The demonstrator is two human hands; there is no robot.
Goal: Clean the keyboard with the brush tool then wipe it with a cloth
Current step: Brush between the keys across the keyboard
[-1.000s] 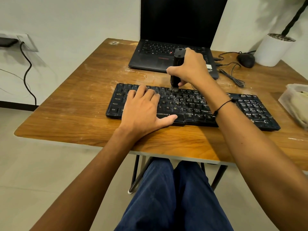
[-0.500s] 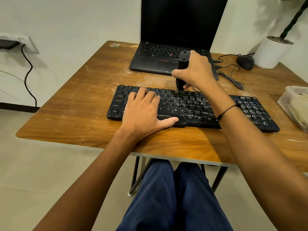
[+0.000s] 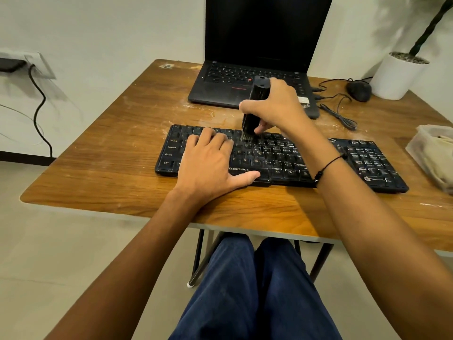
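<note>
On table (image 3: 103, 168), one keyboard (image 3: 282, 158), one brush (image 3: 253, 106); two hands

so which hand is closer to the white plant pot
Right. The right hand, gripping the brush tool over the keyboard, is nearer the white plant pot; the left hand lies flat farther left.

laptop (image 3: 255, 77): open, screen dark, top centre, on wooden surface (image 3: 117, 153)
mouse (image 3: 358, 90): black, upper right, cable coiled beside it
plant pot (image 3: 399, 76): white, upper right corner
plastic container (image 3: 431, 153): right edge
wall socket (image 3: 36, 65): upper left, black cable hanging
</note>
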